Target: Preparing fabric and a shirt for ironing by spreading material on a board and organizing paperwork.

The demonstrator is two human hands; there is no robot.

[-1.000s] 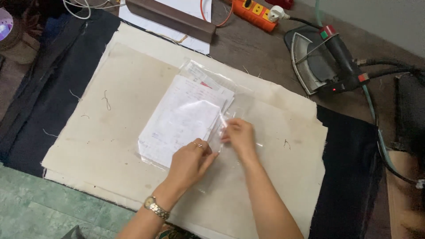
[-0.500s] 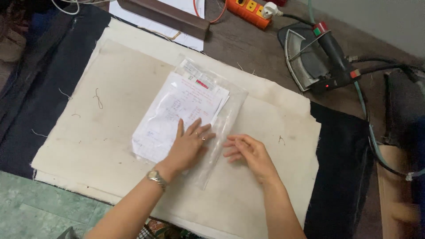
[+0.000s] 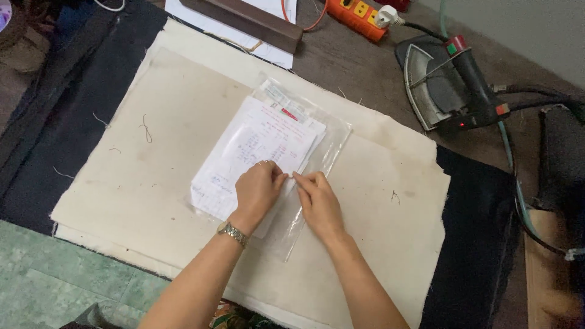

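Clear plastic forms the sleeve (image 3: 317,159) that lies flat on the cream pressing cloth (image 3: 183,152), near the cloth's centre. White printed papers (image 3: 256,152) sit inside the sleeve, filling its left portion; a strip along its right edge is bare. The left hand (image 3: 259,190) presses on the papers' lower right corner, fingers together and curled. The right hand (image 3: 317,201) rests just beside it on the bare strip, fingers together and flat against the plastic; neither hand grips anything. Judged from this layout, the papers are already inserted and flattening or closing the edge remains. A pressing iron (image 3: 448,85) stands off the cloth's far right corner.
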